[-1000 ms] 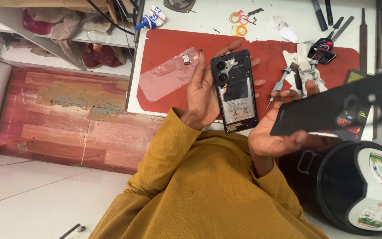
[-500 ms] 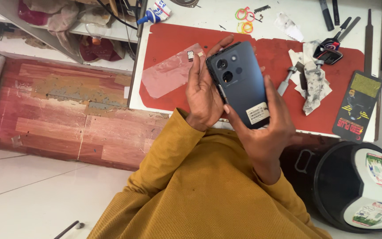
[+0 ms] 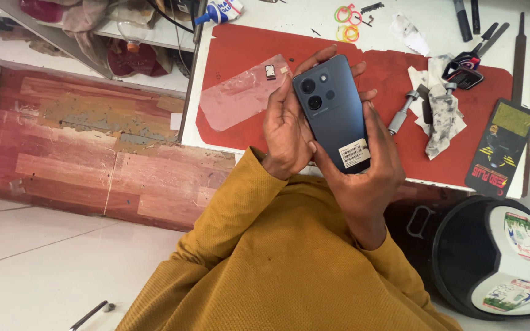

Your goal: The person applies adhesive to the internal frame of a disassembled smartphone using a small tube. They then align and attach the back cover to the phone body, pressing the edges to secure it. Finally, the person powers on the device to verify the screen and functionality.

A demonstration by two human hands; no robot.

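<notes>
A dark blue smartphone (image 3: 331, 110) with its back cover facing me is held above the red mat (image 3: 400, 73). My left hand (image 3: 284, 132) grips its left side and top edge. My right hand (image 3: 369, 175) cups its lower right corner, thumb beside a white barcode sticker (image 3: 354, 153). Both sleeves are mustard yellow.
On the mat lie a clear plastic sheet (image 3: 243, 92) with a small SIM tray (image 3: 270, 72), a metal tool (image 3: 403, 110), crumpled wipes (image 3: 440, 113) and a black pad (image 3: 501, 147). Rubber bands (image 3: 346, 15) and hand tools (image 3: 470, 61) sit behind. A round black bin (image 3: 498, 257) stands lower right.
One second ago the phone's inside was exposed and my right hand held the separate back cover. The cover now sits on the phone, and both hands hold it together.
</notes>
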